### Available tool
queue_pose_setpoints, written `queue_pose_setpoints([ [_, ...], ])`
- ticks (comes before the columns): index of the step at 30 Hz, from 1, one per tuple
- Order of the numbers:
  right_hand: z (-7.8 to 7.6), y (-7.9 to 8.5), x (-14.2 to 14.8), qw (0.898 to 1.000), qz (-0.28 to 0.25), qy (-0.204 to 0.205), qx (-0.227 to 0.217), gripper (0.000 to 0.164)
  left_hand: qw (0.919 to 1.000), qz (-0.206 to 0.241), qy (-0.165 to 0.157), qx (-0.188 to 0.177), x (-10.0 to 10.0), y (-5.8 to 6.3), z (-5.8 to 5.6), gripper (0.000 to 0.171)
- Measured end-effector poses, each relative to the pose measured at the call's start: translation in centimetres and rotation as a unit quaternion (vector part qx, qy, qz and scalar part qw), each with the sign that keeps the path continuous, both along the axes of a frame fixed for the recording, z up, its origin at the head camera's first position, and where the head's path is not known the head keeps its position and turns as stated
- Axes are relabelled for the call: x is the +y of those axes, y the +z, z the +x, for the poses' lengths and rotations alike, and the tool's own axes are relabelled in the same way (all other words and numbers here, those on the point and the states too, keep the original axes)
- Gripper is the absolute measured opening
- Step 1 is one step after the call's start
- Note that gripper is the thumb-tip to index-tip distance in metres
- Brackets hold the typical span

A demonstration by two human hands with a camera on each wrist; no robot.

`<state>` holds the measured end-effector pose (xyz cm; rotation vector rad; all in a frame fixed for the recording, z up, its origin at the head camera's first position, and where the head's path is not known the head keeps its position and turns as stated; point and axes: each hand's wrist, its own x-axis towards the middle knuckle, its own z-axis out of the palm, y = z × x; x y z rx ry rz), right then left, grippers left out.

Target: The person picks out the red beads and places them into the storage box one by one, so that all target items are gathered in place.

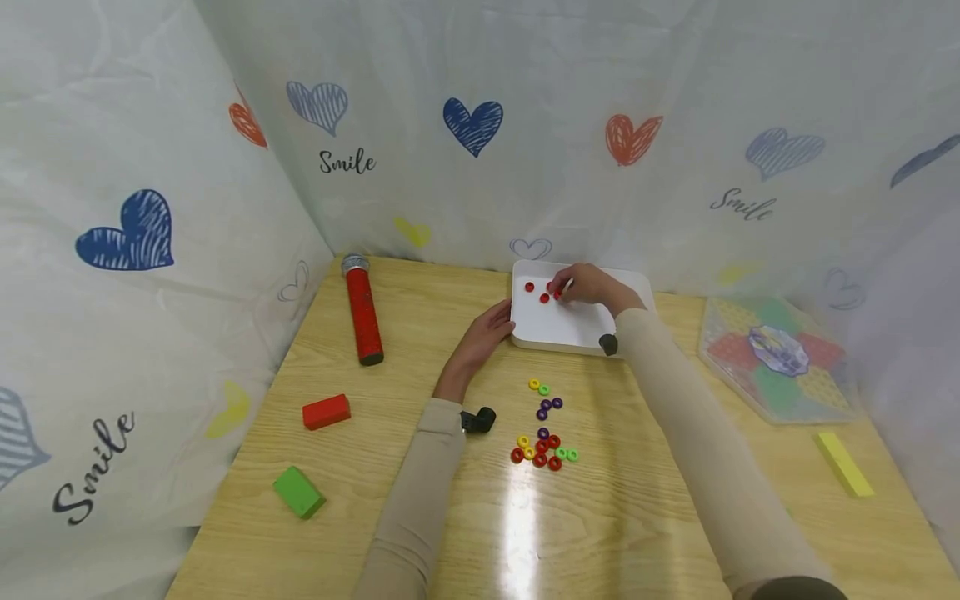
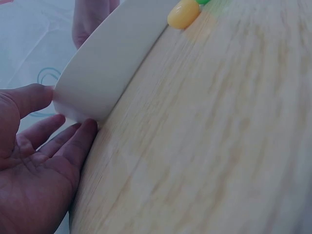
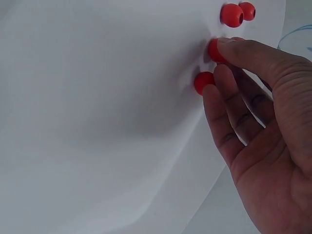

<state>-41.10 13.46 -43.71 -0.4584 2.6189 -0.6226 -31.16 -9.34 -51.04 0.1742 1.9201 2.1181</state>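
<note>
A white tray stands at the back of the table with several red beads in it. My left hand is at its left side, thumb against the rim and the other fingertips touching the outer wall low down, fingers loosely extended. Over the inside of the tray, my right hand pinches a red bead between thumb and fingers. Another red bead lies right at its fingertips, and two more red beads sit just past the thumb.
In front of the tray, yellow, green, purple and dark red rings lie loose on the wooden table. To the left are a red tube, a red block and a green block. A patterned clear box and yellow block lie right.
</note>
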Motion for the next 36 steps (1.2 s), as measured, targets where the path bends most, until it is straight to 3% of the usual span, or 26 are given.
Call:
queue_pose_setpoints([
  [6, 0.6, 0.5, 0.5, 1.000, -0.018, 0.001, 0.024, 0.035, 1.0000, -0.001, -0.003, -0.002, 0.0, -0.1, -0.2, 0.054],
  [11, 2.0, 1.2, 1.0, 0.998, -0.046, 0.016, 0.047, 0.039, 1.0000, -0.002, -0.003, -0.002, 0.0, 0.1, -0.2, 0.055],
  [17, 5.2, 1.6, 1.2, 0.995, -0.070, 0.026, 0.058, 0.042, 0.9999, -0.008, 0.000, -0.007, 0.0, 0.0, -0.2, 0.055],
  [23, 8.7, 1.4, 0.9, 0.989, -0.111, 0.077, 0.062, 0.040, 0.9999, -0.007, -0.007, -0.007, 0.0, -0.2, -0.2, 0.055],
  [36, 15.9, 1.1, 0.5, 0.970, -0.190, 0.152, -0.014, 0.028, 1.0000, 0.000, -0.008, 0.000, -0.2, -0.1, -0.4, 0.055],
])
